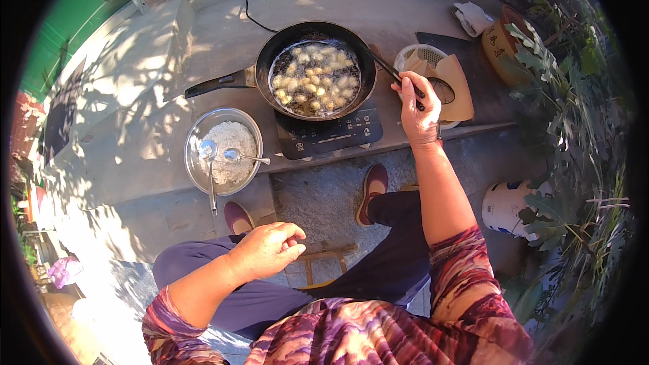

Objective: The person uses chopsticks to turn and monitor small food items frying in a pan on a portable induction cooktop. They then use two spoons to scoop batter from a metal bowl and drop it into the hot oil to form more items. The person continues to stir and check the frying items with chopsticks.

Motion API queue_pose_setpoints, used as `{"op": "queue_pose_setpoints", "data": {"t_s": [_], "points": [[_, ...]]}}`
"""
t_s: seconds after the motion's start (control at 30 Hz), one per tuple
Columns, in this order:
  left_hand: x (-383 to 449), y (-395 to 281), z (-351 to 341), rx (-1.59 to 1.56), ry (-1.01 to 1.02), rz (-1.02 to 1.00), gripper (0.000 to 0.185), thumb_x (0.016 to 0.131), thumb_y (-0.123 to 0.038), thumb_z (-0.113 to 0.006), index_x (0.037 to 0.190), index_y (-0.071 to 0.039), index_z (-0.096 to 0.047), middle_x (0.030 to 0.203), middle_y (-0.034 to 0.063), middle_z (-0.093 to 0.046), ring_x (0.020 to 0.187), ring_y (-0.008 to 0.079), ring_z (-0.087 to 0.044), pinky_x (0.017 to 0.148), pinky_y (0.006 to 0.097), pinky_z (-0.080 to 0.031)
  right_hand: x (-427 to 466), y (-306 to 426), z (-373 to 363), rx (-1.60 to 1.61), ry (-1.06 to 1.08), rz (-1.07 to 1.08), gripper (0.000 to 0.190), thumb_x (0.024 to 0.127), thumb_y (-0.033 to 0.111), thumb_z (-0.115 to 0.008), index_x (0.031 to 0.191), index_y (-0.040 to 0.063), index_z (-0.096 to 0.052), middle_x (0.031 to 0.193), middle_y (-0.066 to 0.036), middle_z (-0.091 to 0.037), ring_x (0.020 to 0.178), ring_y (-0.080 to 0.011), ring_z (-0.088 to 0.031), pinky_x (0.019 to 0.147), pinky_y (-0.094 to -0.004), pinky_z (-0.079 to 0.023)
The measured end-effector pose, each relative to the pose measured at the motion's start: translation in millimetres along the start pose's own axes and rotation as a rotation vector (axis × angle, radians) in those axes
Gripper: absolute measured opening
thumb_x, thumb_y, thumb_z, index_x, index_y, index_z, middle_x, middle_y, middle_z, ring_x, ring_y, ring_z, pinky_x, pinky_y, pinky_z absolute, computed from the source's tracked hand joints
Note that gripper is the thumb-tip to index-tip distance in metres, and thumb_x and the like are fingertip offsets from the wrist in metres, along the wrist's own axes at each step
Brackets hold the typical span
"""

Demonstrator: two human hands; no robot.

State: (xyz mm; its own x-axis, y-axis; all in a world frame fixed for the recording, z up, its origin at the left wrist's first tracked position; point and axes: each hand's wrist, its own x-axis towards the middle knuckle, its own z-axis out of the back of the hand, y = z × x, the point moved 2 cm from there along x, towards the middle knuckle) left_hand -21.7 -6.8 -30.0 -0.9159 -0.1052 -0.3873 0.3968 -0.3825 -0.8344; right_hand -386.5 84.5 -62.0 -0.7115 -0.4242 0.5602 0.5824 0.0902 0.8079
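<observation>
My right hand (pixel 422 109) grips long black sticks (pixel 388 68), which look like chopsticks, their far ends at the right rim of a black frying pan (pixel 264 56). Many small pale-yellow food pieces (pixel 319 81) lie in bubbling oil inside the pan. Under it is a black induction cooker (pixel 329 134) with a touch panel. My left hand (pixel 268 251) hovers above my left thigh, fingers loosely curled, holding nothing. To the pan's lower left, a steel bowl (pixel 191 162) holds white powder (pixel 230 137) and two metal spoons (pixel 211 177).
Beside my right hand, a white colander (pixel 423 50) is lined with brown paper (pixel 454 78); a black wire skimmer (pixel 442 90) rests there. A brown pot (pixel 499 45), white cloth (pixel 474 17) and leafy plants (pixel 573 91) are at right. A power cord (pixel 246 0) runs behind the pan.
</observation>
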Motion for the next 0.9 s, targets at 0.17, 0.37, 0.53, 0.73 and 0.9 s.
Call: {"op": "queue_pose_setpoints", "data": {"t_s": [0.17,0.37,0.53,0.73,0.9], "points": [[6,4,1,-0.003,-0.005,0.036,0.023,0.089,-0.016,-0.069,0.107,-0.002,-0.066,0.088,0.0102,-0.068,0.077,0.0180,-0.066,0.071,0.0318,-0.053,8,-67,59,-0.604,0.034,-0.062,0.013,0.092,0.013,-0.067,0.102,0.005,-0.069,0.096,-0.014,-0.069,0.086,-0.0306,-0.068,0.077,-0.0357,-0.055],[14,18,0,0.081,-0.025,0.009,0.026,0.091,-0.020,-0.067,0.107,-0.001,-0.063,0.092,0.0125,-0.067,0.081,0.0237,-0.067,0.073,0.0351,-0.053,-21,-113,65,-0.793,0.248,0.059,0.015,0.095,0.017,-0.062,0.106,0.010,-0.068,0.106,-0.015,-0.067,0.094,-0.0380,-0.065,0.081,-0.0449,-0.053],[11,11,4,0.100,0.039,0.042,0.027,0.092,-0.022,-0.065,0.108,-0.002,-0.061,0.094,0.0126,-0.066,0.081,0.0261,-0.066,0.075,0.0377,-0.053,-29,-152,78,-0.902,0.458,0.001,0.022,0.095,0.019,-0.062,0.115,0.010,-0.063,0.121,-0.014,-0.061,0.106,-0.0394,-0.060,0.087,-0.0470,-0.051],[5,15,16,0.073,0.007,0.100,0.026,0.091,-0.021,-0.065,0.107,-0.001,-0.063,0.090,0.0122,-0.067,0.078,0.0253,-0.066,0.073,0.0379,-0.053,-33,-160,81,-0.898,0.582,-0.115,0.038,0.088,0.018,-0.071,0.122,0.007,-0.058,0.130,-0.016,-0.056,0.117,-0.0398,-0.056,0.095,-0.0465,-0.049],[1,30,73,0.101,-0.075,0.102,0.026,0.091,-0.018,-0.065,0.109,0.001,-0.064,0.092,0.0117,-0.067,0.077,0.0203,-0.065,0.074,0.0327,-0.053,-32,-174,98,-0.911,0.672,-0.163,0.069,0.075,0.013,-0.078,0.137,0.010,-0.048,0.135,-0.018,-0.052,0.126,-0.0386,-0.050,0.105,-0.0425,-0.044]]}}
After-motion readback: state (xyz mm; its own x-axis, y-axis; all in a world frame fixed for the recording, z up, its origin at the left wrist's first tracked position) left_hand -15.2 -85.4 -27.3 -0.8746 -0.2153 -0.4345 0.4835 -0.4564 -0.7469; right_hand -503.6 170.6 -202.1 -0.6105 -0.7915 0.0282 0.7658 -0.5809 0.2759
